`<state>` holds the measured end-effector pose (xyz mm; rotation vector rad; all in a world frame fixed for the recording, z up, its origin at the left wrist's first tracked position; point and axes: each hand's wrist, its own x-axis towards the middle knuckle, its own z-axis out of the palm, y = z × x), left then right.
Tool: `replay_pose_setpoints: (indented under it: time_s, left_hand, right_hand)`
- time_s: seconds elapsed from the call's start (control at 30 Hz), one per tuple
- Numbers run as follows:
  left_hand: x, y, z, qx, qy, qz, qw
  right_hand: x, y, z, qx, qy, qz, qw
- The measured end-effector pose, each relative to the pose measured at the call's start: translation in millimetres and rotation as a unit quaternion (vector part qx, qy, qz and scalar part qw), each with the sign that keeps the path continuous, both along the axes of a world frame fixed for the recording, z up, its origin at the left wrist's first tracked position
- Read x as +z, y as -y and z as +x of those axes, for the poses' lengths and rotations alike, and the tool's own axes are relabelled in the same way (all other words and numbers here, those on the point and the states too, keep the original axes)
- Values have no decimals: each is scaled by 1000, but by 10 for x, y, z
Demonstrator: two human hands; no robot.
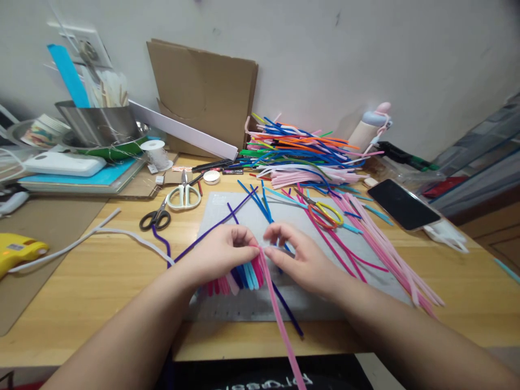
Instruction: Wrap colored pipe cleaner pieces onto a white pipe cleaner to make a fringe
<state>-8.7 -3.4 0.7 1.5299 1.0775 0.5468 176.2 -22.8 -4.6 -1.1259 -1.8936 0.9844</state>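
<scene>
My left hand (221,253) is closed around a bunch of folded pipe cleaners (239,276) in pink, blue and light blue, whose loops hang below my fingers. My right hand (298,257) pinches the top of a long pink pipe cleaner (280,319) right beside the bunch; it trails down toward me past the table edge. Both hands meet over a grey cutting mat (244,208). A purple pipe cleaner (211,230) runs out from under my left hand to the upper right.
A big heap of coloured pipe cleaners (300,149) lies at the back, with pink ones (382,249) fanned right. Scissors (155,218), white-handled scissors (184,196), a phone (402,205), a yellow glue gun (20,250), cardboard (203,92) and a metal pot (97,122) surround the mat.
</scene>
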Motion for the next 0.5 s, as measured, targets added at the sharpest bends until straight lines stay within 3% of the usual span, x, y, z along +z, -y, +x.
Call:
replay_pose_setpoints:
  time_s: [0.07, 0.13, 0.23, 0.33, 0.5]
  left_hand:
    - [22, -21, -3, 54, 14, 8, 998]
    - [39, -38, -6, 96, 7, 28, 995]
    - [49, -50, -9, 112, -4, 48, 993]
    - [46, -49, -17, 113, 6, 48, 992]
    - [23, -62, -46, 129, 9, 76, 989]
  right_hand:
    - [50, 45, 39, -51, 17, 132, 990]
    - [69, 81, 61, -46, 44, 147, 987]
    - [14, 89, 24, -11, 78, 28, 996]
    - [-85, 54, -63, 11, 23, -91, 996]
    - [-147, -5, -106, 35, -97, -271, 957]
